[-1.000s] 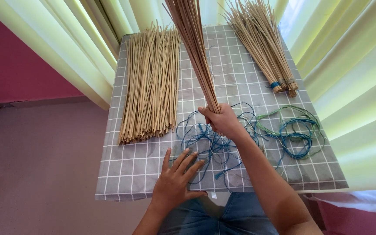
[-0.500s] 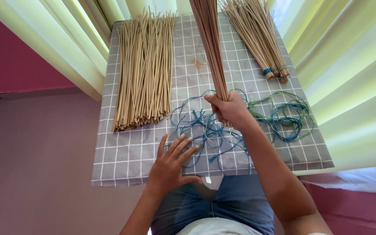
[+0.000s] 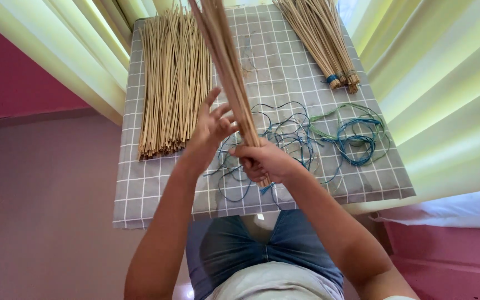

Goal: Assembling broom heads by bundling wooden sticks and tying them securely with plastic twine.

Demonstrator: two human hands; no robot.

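Note:
My right hand (image 3: 265, 161) grips the lower end of a bundle of thin tan sticks (image 3: 223, 61), held upright and leaning away over the table. My left hand (image 3: 209, 130) is raised beside the bundle with fingers spread, its fingertips touching the sticks. Under both hands lie loose blue strings (image 3: 284, 133) on a small table with a grey checked cloth (image 3: 156, 189).
A wide loose pile of sticks (image 3: 170, 83) lies on the table's left side. Tied stick bundles (image 3: 320, 44) lie at the far right. A coil of green and blue cord (image 3: 356, 136) sits at the right. Pale curtains (image 3: 434, 83) hang on both sides.
My left hand has lifted off the cloth and come up against the bundle. My right hand has pulled the bundle nearer to me.

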